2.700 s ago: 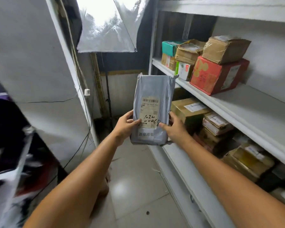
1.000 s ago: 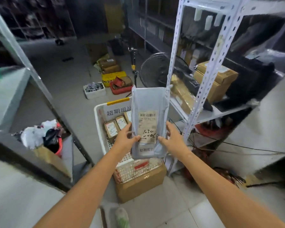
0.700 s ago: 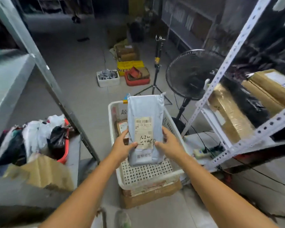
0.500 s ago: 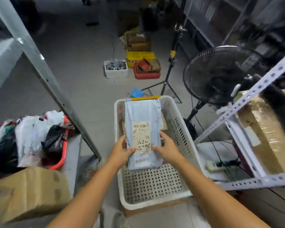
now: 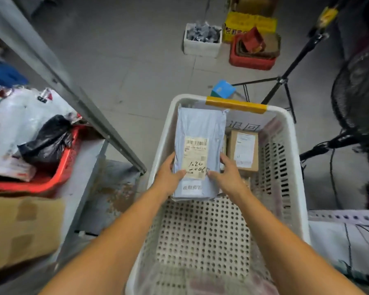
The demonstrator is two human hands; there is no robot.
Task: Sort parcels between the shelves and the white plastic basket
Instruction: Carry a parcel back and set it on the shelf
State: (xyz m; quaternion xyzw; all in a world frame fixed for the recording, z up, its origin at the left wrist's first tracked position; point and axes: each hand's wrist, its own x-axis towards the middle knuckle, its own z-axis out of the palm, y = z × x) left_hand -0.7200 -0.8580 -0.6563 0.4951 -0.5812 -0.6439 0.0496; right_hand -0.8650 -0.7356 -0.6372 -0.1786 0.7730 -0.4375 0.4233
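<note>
Both hands hold one grey plastic mailer parcel (image 5: 200, 145) over the far half of the white plastic basket (image 5: 285, 167). The left hand (image 5: 168, 177) grips its left edge and the right hand (image 5: 228, 175) grips its right edge. On each hand the thumb presses on the front near the paper label, and the other fingers are curled behind the parcel. The label faces up, with handwritten digits on it. I cannot tell whether the parcel touches the perforated floor of the basket.

At 3 o'clock from the parcel, just beside it, a small brown cardboard parcel (image 5: 244, 150) lies in the basket. A strip of yellow tape (image 5: 235, 104) wraps the far rim at 12 o'clock. At 9 o'clock of the view, a red crate (image 5: 58, 173) on a grey shelf holds a black bag (image 5: 47, 139) and white bags. A black fan (image 5: 360, 92) stands at 3 o'clock.
</note>
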